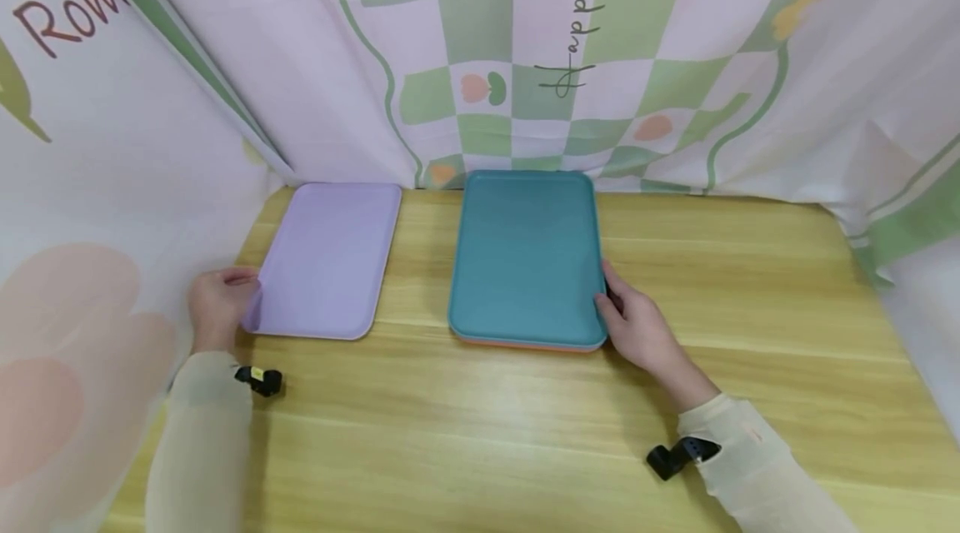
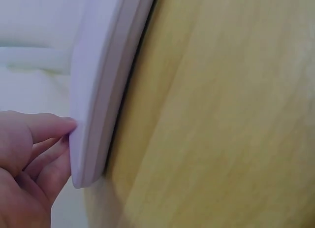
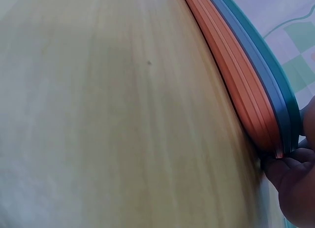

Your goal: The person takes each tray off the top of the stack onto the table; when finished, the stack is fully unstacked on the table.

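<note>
Pale sleeves [image 1: 206,450] reach over a table [image 1: 480,450]

Left grip [image 1: 217,308], thumb and fingers nearly together, pinches the near-left edge of a lilac tray [image 1: 330,258] on the table's left. Right grip [image 1: 637,321], wider, holds a tray stack [image 1: 528,258] by its near-right side, thumb above, fingers below: teal over blue over orange, near the table's middle. Behind hangs a patterned curtain [image 1: 480,25].

Wood-grain tabletop [image 1: 480,433] seen forward and down from the head, lilac tray [image 1: 327,260] shared with a close, seemingly tilted left-wrist view, stacked trays [image 1: 528,258] shared with a close, edge-on right-wrist view
</note>
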The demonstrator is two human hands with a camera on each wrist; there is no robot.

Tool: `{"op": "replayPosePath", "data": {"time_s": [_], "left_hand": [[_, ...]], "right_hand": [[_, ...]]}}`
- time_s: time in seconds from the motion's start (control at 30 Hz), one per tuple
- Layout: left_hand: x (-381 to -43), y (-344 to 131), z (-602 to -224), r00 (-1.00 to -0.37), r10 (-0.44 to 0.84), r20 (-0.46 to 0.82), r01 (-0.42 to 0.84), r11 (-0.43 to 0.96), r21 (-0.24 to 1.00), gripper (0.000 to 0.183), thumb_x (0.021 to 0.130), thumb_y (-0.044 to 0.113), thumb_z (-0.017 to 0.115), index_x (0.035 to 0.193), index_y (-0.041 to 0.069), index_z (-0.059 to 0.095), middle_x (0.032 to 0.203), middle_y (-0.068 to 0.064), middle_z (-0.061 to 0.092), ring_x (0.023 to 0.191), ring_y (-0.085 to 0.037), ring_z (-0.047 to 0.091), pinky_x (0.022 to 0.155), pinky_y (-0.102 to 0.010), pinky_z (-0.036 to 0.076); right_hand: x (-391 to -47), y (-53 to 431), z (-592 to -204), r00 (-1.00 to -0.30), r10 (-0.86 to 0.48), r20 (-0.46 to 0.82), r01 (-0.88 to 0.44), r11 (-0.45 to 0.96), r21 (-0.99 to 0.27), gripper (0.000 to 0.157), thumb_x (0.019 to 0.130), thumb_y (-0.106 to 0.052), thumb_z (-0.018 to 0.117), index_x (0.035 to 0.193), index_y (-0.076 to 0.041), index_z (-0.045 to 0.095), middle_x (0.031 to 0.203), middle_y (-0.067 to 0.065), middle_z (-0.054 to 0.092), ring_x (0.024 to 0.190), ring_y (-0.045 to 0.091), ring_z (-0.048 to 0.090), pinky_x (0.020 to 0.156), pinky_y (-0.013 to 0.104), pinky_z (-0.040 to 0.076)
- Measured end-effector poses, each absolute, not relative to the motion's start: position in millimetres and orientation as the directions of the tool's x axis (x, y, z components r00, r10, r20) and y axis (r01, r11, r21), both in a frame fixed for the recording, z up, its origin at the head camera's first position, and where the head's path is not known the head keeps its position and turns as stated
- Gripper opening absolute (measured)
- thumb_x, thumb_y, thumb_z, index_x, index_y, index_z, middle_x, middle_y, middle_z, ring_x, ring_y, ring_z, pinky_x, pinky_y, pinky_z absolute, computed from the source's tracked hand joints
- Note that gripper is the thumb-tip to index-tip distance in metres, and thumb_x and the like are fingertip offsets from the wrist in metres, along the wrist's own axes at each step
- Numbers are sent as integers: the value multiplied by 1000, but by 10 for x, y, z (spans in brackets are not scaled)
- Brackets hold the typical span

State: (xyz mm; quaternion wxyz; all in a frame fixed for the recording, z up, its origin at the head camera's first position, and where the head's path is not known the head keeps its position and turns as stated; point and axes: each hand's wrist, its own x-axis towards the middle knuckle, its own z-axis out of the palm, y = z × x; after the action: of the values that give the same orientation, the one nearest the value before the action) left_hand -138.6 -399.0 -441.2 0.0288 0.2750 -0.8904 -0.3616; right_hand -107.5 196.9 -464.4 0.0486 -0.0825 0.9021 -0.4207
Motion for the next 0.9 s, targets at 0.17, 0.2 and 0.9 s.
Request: {"op": "replayPosePath", "data": {"time_s": [0.17, 0.2, 0.9], "left_hand": [[-1389, -4046, -4465, -816, -551, -176, -491, 498, 715, 40, 98, 11, 74, 133, -7, 72, 126, -25, 76, 63, 16, 56, 60, -7, 52], [-1394, -4048, -4475, -813, -556, -175, -489, 487, 723, 40, 98, 11, 75, 134, -7, 72, 126, -25, 76, 62, 16, 56, 60, -7, 52], [-1365, -3634, -4365, -856, -517, -18, -326, 512, 795, 49, 108, 24, 59, 151, 3, 62, 149, -20, 65, 138, -32, 65, 116, -39, 55]], "right_hand": [[-1080, 1959, -4642, -982, -189, -18, -108, 633, -766, 61, 117, -19, 46, 169, 2, 23, 169, 29, 36, 155, 45, 42, 121, 60, 44], [-1079, 1960, -4640, -982, -187, -20, -105, 633, -767, 61, 117, -19, 46, 169, 2, 23, 169, 29, 36, 156, 45, 41, 121, 60, 43], [-1144, 2022, -4647, -983, -178, -41, -53, 494, -868, 63, 112, -12, 57, 168, 4, 29, 167, 32, 40, 151, 46, 48, 102, 6, 46]]}}
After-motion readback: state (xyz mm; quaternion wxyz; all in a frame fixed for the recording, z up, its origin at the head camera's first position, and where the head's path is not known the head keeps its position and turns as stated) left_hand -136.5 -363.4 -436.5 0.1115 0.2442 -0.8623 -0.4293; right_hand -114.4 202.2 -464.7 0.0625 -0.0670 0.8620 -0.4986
